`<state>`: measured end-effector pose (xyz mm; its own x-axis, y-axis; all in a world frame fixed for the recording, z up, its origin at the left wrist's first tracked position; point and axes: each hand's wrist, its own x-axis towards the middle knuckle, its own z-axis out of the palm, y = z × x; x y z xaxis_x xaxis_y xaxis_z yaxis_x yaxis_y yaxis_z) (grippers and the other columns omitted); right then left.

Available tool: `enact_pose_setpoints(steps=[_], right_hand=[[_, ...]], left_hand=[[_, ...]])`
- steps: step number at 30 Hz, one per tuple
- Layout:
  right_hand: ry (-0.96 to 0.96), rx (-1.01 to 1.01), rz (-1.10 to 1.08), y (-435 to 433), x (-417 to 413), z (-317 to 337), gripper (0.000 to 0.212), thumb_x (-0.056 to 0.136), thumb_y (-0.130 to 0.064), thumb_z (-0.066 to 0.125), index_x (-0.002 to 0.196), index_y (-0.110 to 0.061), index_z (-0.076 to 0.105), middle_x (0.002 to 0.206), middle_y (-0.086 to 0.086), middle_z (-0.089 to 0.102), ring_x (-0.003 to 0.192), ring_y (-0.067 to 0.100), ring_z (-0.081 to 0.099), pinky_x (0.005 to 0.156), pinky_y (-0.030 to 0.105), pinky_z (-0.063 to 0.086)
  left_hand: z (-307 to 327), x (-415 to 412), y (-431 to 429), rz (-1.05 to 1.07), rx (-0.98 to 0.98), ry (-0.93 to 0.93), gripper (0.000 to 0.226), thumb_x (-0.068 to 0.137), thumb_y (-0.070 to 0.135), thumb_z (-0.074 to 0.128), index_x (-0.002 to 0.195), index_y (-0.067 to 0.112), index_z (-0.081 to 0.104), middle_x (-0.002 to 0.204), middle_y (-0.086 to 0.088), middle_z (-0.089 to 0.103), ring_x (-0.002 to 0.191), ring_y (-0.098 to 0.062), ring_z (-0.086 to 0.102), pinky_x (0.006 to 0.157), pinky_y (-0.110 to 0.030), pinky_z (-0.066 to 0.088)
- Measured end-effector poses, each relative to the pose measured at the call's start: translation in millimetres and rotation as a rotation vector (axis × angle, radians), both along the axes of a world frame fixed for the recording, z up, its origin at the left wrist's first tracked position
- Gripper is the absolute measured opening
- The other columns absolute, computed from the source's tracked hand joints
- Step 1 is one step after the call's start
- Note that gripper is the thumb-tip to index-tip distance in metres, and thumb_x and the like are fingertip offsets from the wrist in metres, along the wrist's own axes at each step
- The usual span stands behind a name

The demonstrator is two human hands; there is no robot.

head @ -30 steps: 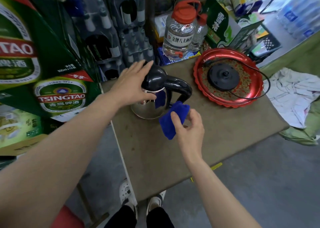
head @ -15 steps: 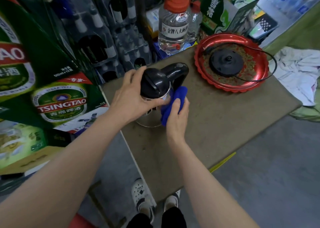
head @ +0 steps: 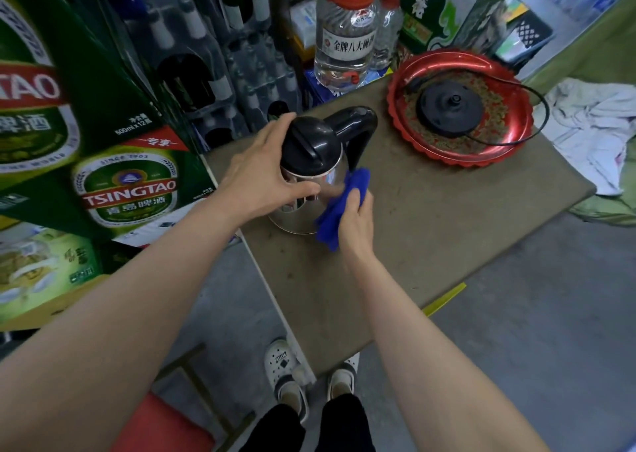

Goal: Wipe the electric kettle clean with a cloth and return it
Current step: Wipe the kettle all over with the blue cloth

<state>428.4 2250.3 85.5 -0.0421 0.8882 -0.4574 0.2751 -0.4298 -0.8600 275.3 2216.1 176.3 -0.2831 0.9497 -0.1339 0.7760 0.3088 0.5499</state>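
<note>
A steel electric kettle (head: pixel 311 148) with a black lid and black handle stands upright on the brown table (head: pixel 430 231). My left hand (head: pixel 261 176) grips its upper body from the left, thumb across the front. My right hand (head: pixel 354 217) holds a blue cloth (head: pixel 339 207) pressed against the kettle's right front side, below the handle. The kettle's black base (head: pixel 449 109) with its cord lies in a red tray (head: pixel 461 155) at the table's far right.
Green beer cartons (head: pixel 127 190) stand stacked at the left against the table edge. Large clear bottles with red caps (head: pixel 347 35) stand behind the table. A white rag (head: pixel 592 131) lies to the right. My feet (head: pixel 285 376) are under the near table edge.
My right hand brought the blue cloth from the air onto the kettle's side and slid it downward. My left hand shifted its hold around the kettle's top, and the handle turned to the far right.
</note>
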Motion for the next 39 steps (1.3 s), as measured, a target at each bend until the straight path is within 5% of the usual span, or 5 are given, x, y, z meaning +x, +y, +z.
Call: enact_pose_setpoints(steps=[6,13,20,27,39], right_hand=[[-0.009,0.422,0.033,-17.8,-1.9,37.7,0.028,0.107,-0.022,0.046,0.131,-0.011,0.053,0.139,0.004,0.047,0.115,-0.004,0.047,0.098,0.006,0.034],[-0.102,-0.042,0.028,16.3,11.5,7.3,0.04,0.108,-0.033,0.033,0.146,-0.022,0.043,0.129,0.003,0.06,0.111,0.023,0.056,0.091,0.032,0.041],[-0.013,0.459,0.079,-36.8,2.5,46.2,0.035,0.107,-0.027,0.045,0.141,-0.017,0.048,0.141,0.001,0.055,0.127,0.012,0.051,0.107,0.024,0.039],[-0.068,-0.103,-0.022,-25.5,6.9,-9.0,0.044,0.105,-0.039,0.036,0.148,-0.034,0.035,0.126,0.001,0.062,0.115,0.032,0.061,0.104,0.051,0.049],[-0.146,0.25,0.018,-21.5,4.5,15.5,0.048,0.106,-0.026,0.045,0.153,-0.015,0.043,0.154,0.006,0.052,0.14,0.022,0.048,0.118,0.037,0.036]], left_hand=[[-2.9,1.8,0.3,0.04,0.002,0.01,0.109,0.065,0.061,0.075,0.151,0.034,0.013,0.158,0.007,0.027,0.137,-0.022,0.041,0.109,-0.042,0.038],[-8.9,34.2,1.4,0.194,-0.008,0.09,0.11,0.064,0.071,0.066,0.151,0.033,0.01,0.157,0.005,0.026,0.126,-0.034,0.052,0.097,-0.045,0.044],[0.3,6.2,-6.0,0.039,0.006,0.031,0.095,0.08,0.055,0.065,0.154,0.031,0.01,0.159,0.009,0.028,0.14,-0.021,0.039,0.11,-0.044,0.036],[-0.7,11.6,-6.1,0.065,0.048,0.079,0.091,0.081,0.053,0.065,0.153,0.033,0.013,0.155,0.009,0.037,0.135,-0.022,0.045,0.104,-0.043,0.038],[-5.7,20.2,-3.0,0.115,0.062,0.123,0.091,0.08,0.06,0.061,0.153,0.032,0.014,0.156,0.008,0.035,0.136,-0.024,0.044,0.104,-0.047,0.038]])
